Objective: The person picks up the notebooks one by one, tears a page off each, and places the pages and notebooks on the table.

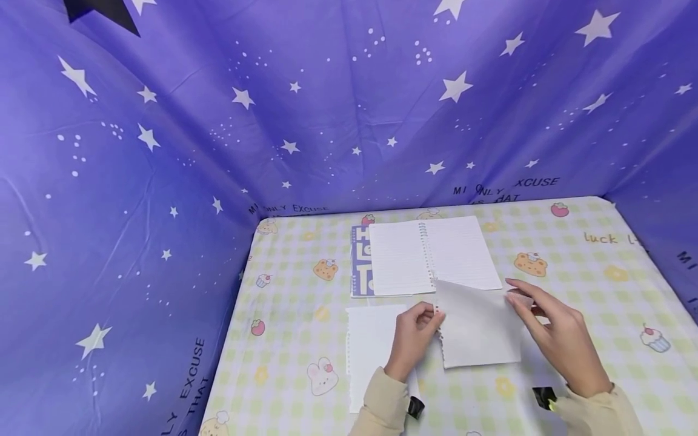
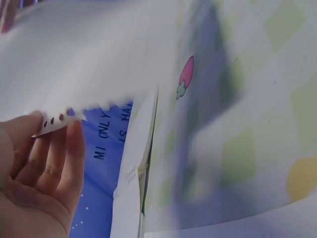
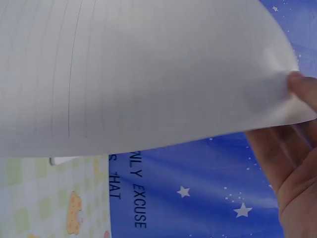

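Observation:
A torn-out sheet of notebook paper (image 1: 480, 327) hangs tilted between both hands above the table. My left hand (image 1: 415, 336) pinches its perforated edge, where punched holes show beside the thumb in the left wrist view. At the opposite edge my right hand (image 1: 561, 333) pinches the sheet near a corner, and the paper bends there. Faint ruled lines show on the sheet in the right wrist view. Behind it lies an open spiral notebook (image 1: 463, 251) with lined pages. Another loose sheet (image 1: 373, 351) with a ragged edge lies flat, partly under my left forearm.
A purple-covered notebook (image 1: 361, 260) with big lettering lies partly beneath the open one. The table (image 1: 294, 339) wears a green checked cloth with cartoon prints. Purple star-printed curtains (image 1: 349, 109) stand around its back and sides.

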The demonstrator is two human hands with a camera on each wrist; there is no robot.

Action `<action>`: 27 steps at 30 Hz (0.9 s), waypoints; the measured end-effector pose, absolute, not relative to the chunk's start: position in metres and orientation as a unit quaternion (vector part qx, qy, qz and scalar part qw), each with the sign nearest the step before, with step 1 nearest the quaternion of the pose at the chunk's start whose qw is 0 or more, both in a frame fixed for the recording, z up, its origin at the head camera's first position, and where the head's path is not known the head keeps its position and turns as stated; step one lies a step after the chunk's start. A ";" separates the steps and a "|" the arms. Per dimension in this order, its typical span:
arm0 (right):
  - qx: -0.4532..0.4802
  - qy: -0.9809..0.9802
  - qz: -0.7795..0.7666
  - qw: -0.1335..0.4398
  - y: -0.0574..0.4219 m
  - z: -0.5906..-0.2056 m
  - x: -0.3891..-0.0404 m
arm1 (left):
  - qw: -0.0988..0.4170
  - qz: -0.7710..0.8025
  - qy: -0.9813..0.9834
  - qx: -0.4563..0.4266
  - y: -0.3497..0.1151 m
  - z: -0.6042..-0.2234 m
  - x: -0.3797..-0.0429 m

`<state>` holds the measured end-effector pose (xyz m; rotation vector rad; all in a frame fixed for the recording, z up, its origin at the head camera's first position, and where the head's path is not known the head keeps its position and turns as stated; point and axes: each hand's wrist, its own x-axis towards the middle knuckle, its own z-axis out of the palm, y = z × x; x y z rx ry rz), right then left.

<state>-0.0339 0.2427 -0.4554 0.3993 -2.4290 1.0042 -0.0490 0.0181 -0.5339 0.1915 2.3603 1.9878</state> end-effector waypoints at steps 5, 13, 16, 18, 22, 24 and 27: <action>0.107 -0.899 0.362 0.221 0.246 -0.472 -0.039 | 0.065 0.670 0.738 0.033 0.020 -0.531 -0.042; 0.072 -0.921 0.347 0.162 0.251 -0.508 -0.048 | 0.110 0.671 0.733 0.003 0.025 -0.577 -0.040; 0.070 -0.928 0.339 0.142 0.254 -0.522 -0.052 | 0.120 0.659 0.742 -0.004 0.026 -0.584 -0.038; 0.069 -0.932 0.333 0.126 0.255 -0.530 -0.054 | 0.129 0.651 0.748 -0.010 0.027 -0.588 -0.037; 0.065 -0.939 0.325 0.095 0.257 -0.543 -0.056 | 0.145 0.644 0.750 -0.022 0.029 -0.593 -0.036; 0.061 -0.942 0.319 0.081 0.257 -0.548 -0.057 | 0.150 0.646 0.748 -0.028 0.030 -0.593 -0.036; 0.051 -0.947 0.312 0.061 0.259 -0.556 -0.059 | 0.152 0.647 0.746 -0.035 0.031 -0.593 -0.035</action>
